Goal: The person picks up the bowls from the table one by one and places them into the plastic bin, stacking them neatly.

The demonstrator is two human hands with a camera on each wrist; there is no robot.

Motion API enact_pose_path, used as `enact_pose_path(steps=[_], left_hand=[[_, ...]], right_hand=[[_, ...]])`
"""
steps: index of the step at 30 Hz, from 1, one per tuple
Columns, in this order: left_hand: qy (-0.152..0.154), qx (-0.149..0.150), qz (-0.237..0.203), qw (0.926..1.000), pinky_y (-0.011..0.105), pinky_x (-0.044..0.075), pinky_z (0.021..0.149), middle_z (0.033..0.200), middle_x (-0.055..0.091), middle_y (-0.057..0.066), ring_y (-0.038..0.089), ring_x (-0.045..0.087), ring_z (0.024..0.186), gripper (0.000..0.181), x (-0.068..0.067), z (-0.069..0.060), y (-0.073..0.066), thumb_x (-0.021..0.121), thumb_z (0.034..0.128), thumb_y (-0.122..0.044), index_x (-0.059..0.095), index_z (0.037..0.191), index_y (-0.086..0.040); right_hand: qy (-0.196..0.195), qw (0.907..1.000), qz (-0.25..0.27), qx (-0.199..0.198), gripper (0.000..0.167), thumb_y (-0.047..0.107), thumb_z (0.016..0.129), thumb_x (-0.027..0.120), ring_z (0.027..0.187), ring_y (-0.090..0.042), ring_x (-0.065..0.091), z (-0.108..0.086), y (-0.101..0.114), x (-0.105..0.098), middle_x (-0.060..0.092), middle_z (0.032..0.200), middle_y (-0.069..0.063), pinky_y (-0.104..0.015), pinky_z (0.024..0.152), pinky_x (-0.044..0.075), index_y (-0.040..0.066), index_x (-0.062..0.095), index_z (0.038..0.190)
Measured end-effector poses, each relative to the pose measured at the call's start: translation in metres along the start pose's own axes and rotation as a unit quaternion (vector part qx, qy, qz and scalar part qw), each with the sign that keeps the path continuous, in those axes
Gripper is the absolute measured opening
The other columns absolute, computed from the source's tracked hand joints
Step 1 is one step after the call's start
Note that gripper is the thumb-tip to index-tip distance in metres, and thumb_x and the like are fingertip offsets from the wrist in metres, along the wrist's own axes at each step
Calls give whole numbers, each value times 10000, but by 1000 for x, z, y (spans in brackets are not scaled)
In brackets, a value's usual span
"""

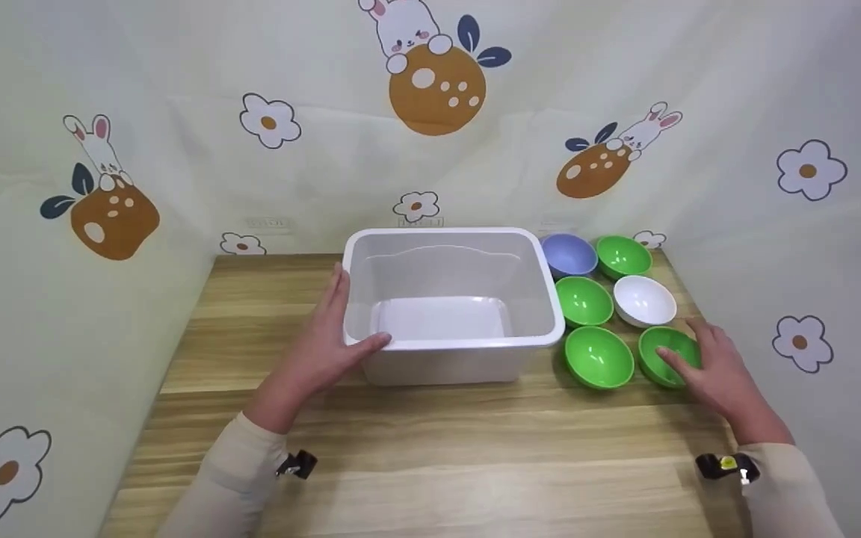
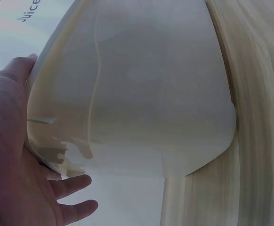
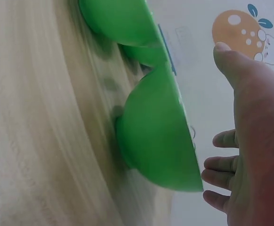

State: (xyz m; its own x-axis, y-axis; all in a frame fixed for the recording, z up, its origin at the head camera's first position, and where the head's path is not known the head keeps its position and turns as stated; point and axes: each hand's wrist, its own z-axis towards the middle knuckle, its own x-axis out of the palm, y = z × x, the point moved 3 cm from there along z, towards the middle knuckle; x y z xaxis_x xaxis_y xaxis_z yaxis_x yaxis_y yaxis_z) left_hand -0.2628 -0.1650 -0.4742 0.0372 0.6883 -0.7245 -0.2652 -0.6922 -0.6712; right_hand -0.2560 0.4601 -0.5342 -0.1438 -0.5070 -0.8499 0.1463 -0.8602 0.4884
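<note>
A white plastic bin stands on the wooden table, its inside bare. My left hand rests against the bin's left end, the thumb at the front rim corner and the fingers straight along the side. In the left wrist view, the left hand lies at the rim with its fingers spread. My right hand hovers at the nearest right green bowl, thumb above it and fingers beyond its right edge. In the right wrist view, the right hand stays loosely extended beside the green bowl, without gripping it.
Beside the bin's right wall stand a blue bowl, a white bowl and more green bowls, set in two columns. A printed cloth encloses the wooden table at the back and sides.
</note>
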Motion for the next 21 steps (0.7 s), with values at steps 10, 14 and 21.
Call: enact_pose_path(steps=[10, 14, 21], left_hand=[[-46, -4, -124, 9999, 658, 296, 1278, 1864, -40, 61, 413, 155, 1681, 1336, 0, 0, -1, 769, 897, -770, 45, 1779, -76], [-14, -94, -257, 9996, 684, 302, 1261, 1866, -46, 45, 427, 153, 1679, 1345, 2, 1, 0, 778, 881, -781, 42, 1786, -112], [0, -191, -358, 9992, 687, 292, 1262, 1863, -56, 8, 410, 133, 1686, 1349, 2, 0, -1, 780, 872, -791, 35, 1790, -142]], right_hand=[[224, 9990, 285, 262, 1158, 453, 944, 867, 1503, -699, 277, -8, -15, 14, 263, 1650, -482, -876, 1156, 258, -128, 198, 1690], [166, 9986, 446, 209, 1199, 422, 912, 915, 1492, -695, 301, -12, -21, 18, 270, 1649, -471, -872, 1154, 267, -134, 192, 1690], [146, 9980, 581, 182, 1240, 420, 869, 956, 1493, -685, 312, -15, -25, 17, 287, 1658, -438, -886, 1135, 272, -129, 204, 1689]])
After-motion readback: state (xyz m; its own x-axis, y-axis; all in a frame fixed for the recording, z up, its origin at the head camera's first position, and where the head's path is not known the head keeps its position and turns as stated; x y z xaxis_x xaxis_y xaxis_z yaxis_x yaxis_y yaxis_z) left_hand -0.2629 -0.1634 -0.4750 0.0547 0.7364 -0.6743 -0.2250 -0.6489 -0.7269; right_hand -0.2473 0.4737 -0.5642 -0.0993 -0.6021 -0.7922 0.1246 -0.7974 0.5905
